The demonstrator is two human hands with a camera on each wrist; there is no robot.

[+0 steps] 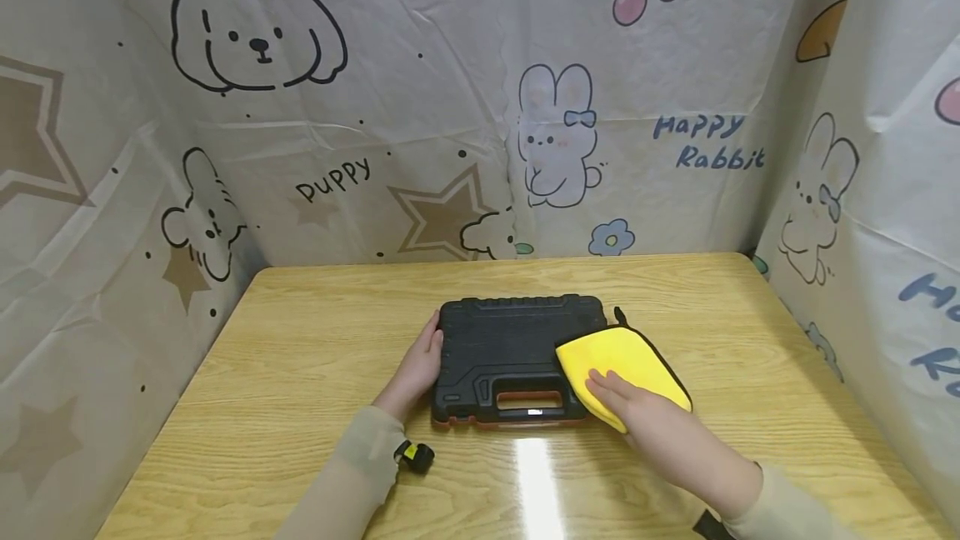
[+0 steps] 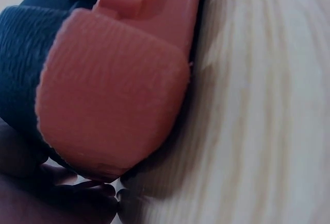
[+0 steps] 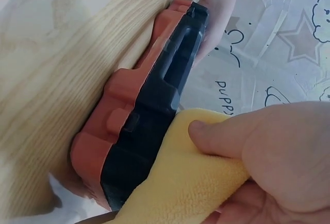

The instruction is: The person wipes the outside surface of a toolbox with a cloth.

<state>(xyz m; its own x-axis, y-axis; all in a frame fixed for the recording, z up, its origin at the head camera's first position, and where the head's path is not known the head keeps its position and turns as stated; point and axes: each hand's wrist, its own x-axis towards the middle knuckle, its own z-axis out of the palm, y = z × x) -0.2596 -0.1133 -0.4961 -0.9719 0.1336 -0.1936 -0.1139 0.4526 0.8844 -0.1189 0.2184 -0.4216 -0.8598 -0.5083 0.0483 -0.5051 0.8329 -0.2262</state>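
Observation:
A tool case (image 1: 517,336), black on top and orange-red below, lies flat on the table with its handle facing me. My left hand (image 1: 422,361) rests along the case's left side, and part of its fingers is hidden there. In the left wrist view the case's orange corner (image 2: 111,95) fills much of the picture. A yellow cloth (image 1: 618,357) with dark edging and a small loop covers the lid's right part and hangs past that side. My right hand (image 1: 637,411) presses on it with extended fingers; the thumb (image 3: 206,136) lies on the fabric in the right wrist view.
The wooden table (image 1: 322,315) reaches back to a printed curtain (image 1: 420,107) with cartoon animals, which also closes off both sides. A black wrist strap piece (image 1: 416,455) sits at the left sleeve.

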